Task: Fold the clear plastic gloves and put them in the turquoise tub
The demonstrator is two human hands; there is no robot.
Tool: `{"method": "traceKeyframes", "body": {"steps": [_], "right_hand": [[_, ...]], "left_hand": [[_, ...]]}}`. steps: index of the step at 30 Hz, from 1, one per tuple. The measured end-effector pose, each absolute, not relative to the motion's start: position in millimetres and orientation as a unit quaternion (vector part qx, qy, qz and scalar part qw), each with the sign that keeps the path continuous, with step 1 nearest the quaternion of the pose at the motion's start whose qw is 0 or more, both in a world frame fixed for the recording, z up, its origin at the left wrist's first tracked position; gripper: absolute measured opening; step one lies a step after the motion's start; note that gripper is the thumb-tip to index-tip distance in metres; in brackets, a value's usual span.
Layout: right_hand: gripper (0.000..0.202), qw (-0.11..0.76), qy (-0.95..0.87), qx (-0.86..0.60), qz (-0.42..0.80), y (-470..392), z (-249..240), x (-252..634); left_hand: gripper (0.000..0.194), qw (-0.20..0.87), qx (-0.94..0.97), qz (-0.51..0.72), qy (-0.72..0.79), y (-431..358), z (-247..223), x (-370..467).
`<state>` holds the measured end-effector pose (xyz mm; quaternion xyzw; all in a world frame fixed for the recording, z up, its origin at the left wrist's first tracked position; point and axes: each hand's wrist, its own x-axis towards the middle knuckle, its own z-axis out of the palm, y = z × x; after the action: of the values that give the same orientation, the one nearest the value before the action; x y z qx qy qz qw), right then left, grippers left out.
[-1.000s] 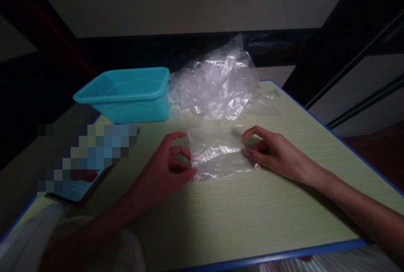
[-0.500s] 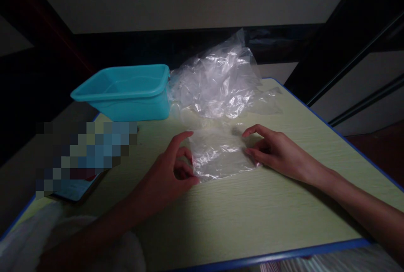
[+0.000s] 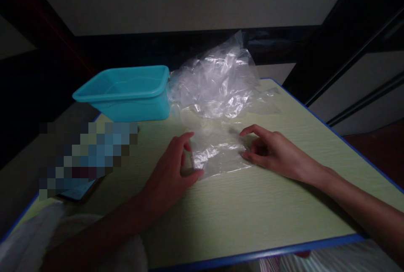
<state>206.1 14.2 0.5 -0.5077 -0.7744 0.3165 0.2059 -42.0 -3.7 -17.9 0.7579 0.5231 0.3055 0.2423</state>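
A clear plastic bag (image 3: 221,154) lies flat on the pale table, its front edge slightly slanted. At its left edge is my left hand (image 3: 172,165), fingers apart, with the thumb on the near left corner. My right hand (image 3: 276,154) rests at the right edge, thumb and forefinger spread, fingertips touching the plastic. Neither hand is closed round the bag. Just behind it rises a loose heap of crumpled clear plastic bags (image 3: 221,83).
A turquoise plastic basin (image 3: 135,106) stands at the back left of the table (image 3: 252,213). A phone (image 3: 77,190), partly blurred out, lies at the left. Dark-framed panels stand behind the table.
Both hands have shifted slightly at the bag's edges. My left thumb has moved a little inward over the near corner, and my right fingers slightly left.
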Motion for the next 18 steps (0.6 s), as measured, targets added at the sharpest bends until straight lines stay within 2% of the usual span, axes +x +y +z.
{"method": "traceKeyframes", "body": {"steps": [2, 4, 11, 18], "right_hand": [[0.030, 0.204, -0.778, -0.505, 0.313, 14, 1, 206], [0.030, 0.203, -0.781, -0.503, 0.309, 14, 1, 207], [0.032, 0.191, -0.787, -0.500, 0.306, 14, 2, 207], [0.030, 0.189, -0.788, -0.501, 0.303, 14, 2, 208]], "left_hand": [[0.053, 0.169, 0.801, 0.308, 0.485, -4, -17, -45], [0.045, 0.141, 0.843, 0.285, 0.433, -2, -17, -49], [0.038, 0.139, 0.909, 0.141, 0.367, 7, -18, -59], [0.036, 0.163, 0.908, 0.125, 0.365, 10, -15, -62]]}}
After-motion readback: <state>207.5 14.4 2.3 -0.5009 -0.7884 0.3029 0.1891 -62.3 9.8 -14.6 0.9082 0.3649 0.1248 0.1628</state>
